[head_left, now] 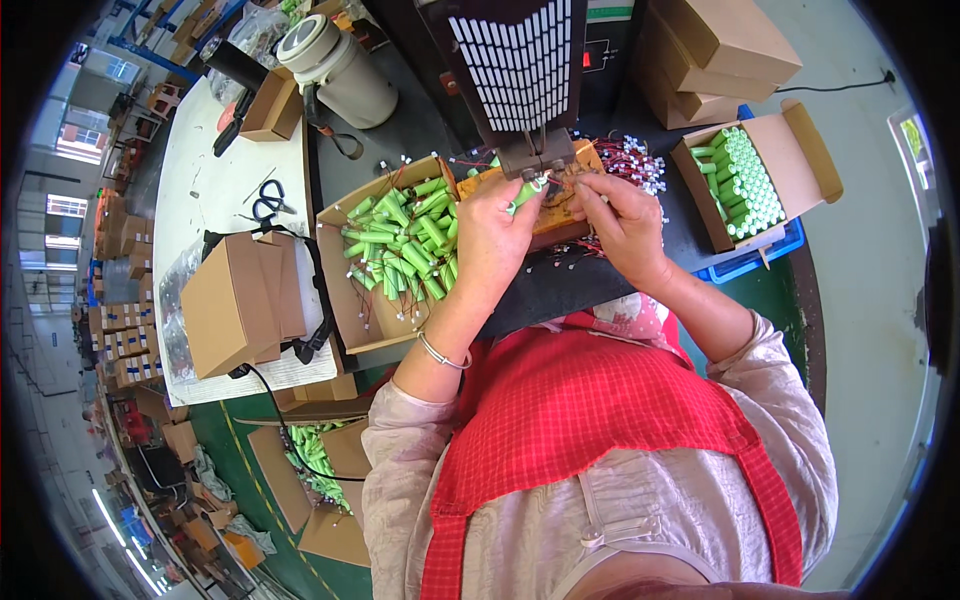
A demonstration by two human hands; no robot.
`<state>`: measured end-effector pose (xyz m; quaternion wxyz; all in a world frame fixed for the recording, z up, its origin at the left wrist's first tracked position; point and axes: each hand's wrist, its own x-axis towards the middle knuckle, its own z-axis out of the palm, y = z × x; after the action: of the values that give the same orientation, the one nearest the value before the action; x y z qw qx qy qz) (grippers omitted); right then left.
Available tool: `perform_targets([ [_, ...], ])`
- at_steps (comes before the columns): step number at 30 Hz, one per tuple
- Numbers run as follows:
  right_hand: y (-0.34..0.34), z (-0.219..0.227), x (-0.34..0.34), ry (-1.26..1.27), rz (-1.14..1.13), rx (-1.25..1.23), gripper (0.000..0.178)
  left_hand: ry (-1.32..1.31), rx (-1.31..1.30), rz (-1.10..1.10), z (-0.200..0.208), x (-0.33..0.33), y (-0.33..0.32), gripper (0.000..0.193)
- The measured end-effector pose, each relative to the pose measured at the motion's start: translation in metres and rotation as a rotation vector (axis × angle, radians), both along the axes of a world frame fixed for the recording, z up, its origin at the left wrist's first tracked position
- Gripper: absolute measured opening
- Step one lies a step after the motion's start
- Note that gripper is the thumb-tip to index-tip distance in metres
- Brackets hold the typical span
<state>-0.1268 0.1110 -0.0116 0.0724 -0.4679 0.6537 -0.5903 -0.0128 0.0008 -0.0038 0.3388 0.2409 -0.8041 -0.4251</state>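
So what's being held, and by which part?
The left hand grips a green cylinder by its nearer end; I can't tell about the right hand.

From between the left hand [492,230] and the right hand [628,228], I'm blocked by the machine [515,70] at twelve o'clock, the battery box [350,312] at nine and loose wires [634,166] at two. My free lane is six o'clock, over the dark table [560,285]; a gap at three stops at the carton [795,172].
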Motion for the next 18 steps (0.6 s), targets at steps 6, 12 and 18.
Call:
perform_targets([
  [6,0.006,-0.007,-0.003,0.110,0.066,-0.013,0.014,-0.077,-0.028,-0.011,0.011,0.004,0.002,0.015],
  [12,0.035,0.009,-0.055,0.026,-0.097,0.032,0.015,0.038,-0.322,0.466,0.015,0.047,-0.033,0.029],
  [18,0.046,-0.019,-0.115,0.327,-0.082,0.380,0.019,0.176,-0.180,0.419,0.008,0.027,-0.013,0.026],
])
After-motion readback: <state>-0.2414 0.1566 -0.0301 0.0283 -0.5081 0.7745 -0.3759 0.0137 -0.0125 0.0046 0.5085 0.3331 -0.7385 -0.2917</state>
